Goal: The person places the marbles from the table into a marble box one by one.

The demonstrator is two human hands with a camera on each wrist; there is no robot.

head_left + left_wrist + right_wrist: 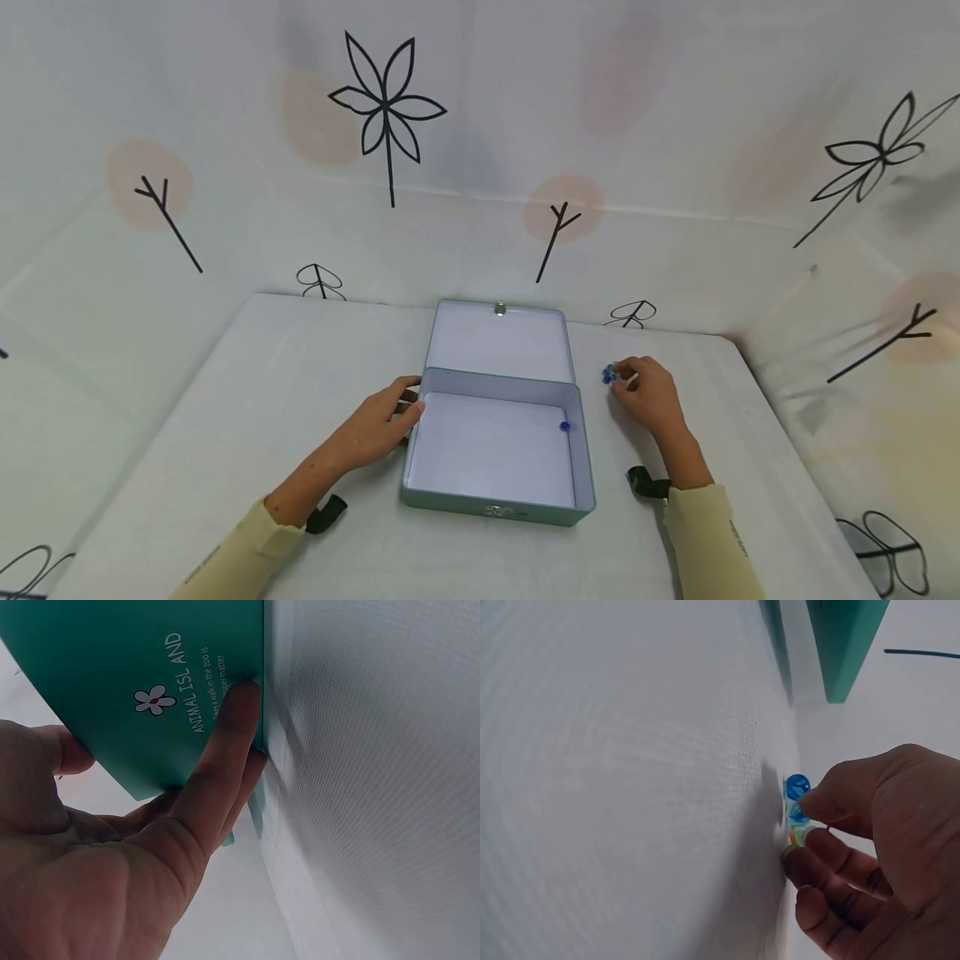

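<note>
Right of the open box [442,501], blue marbles [607,374] are met by the narrowed fingertips of the right hand [651,400]; whether any is pinched cannot be told. Light pressure seems advised, the box being steadied by the left hand's [375,427] extended fingers.

"ANIMAL ISLAND" is printed on green box [135,664]. "Takes a walk in the zoo is" noted beneath (then "matter", line part-covered).
</note>
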